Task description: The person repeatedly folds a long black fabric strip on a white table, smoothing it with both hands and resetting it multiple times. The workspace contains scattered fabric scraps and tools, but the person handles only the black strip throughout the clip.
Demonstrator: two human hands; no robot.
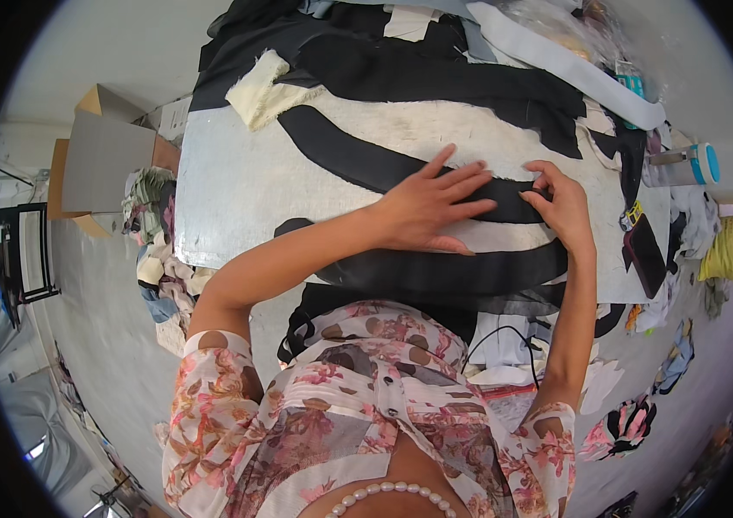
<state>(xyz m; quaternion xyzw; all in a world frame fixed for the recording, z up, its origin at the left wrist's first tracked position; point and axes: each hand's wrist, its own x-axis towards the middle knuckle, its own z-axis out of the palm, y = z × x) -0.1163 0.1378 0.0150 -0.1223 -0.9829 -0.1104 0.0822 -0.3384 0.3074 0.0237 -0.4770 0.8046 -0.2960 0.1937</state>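
A long curved strip of black fabric (332, 148) lies across the pale, cloth-covered table (228, 177). My left hand (436, 200) rests flat on the strip's middle with its fingers spread. At the strip's right end, my right hand (559, 200) pinches the black fabric's edge between thumb and fingers. A second curved black piece (436, 269) lies closer to my body, below my left hand. Farther off, a wide black fabric piece (436, 69) spreads over the table's back part. A cream fabric scrap (267, 91) with frayed edges sits at the back left.
A white strip (574, 78) runs along the back right. Near the right edge are a dark phone (644, 257) and a clear jug with a blue rim (684, 165). An open cardboard box (112, 164) stands to the left. Cloth scraps (155, 207) hang beside the table.
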